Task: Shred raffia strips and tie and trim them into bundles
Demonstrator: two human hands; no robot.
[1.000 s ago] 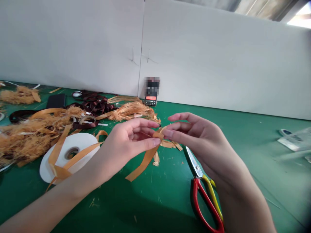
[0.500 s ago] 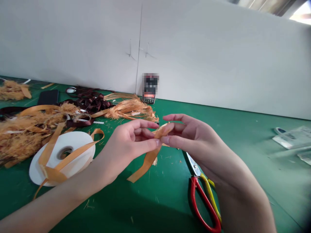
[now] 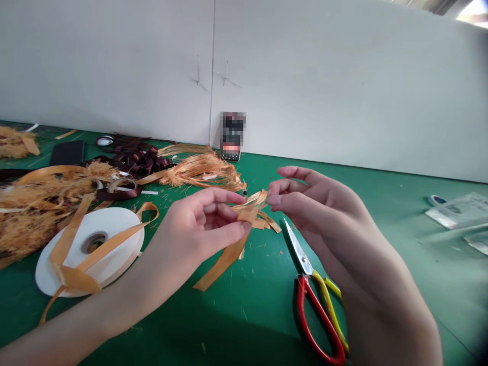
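Note:
My left hand (image 3: 208, 223) pinches a short orange ribbon (image 3: 224, 259) between thumb and fingers, and its tail slants down to the left. Just right of it, my right hand (image 3: 316, 208) has thumb and forefinger pressed together. Whatever lies in that pinch is too small to make out. Under and behind the fingertips are loose pale orange strips (image 3: 269, 222) on the green table. Scissors (image 3: 305, 264) with one red and one yellow handle lie below my right hand, partly covered by the wrist.
A white ribbon spool (image 3: 118, 223) with orange ribbon lies at left. Behind it are frayed orange fibres (image 3: 30, 223), dark brown ribbon (image 3: 141, 162) and an orange tassel bundle (image 3: 202, 170). A phone (image 3: 232, 137) leans on the white wall. Clear plastic bags (image 3: 457, 213) lie far right.
My right hand has drawn away from the ribbon, up and to the right. My left hand keeps its pinch on the ribbon. The view has shifted slightly.

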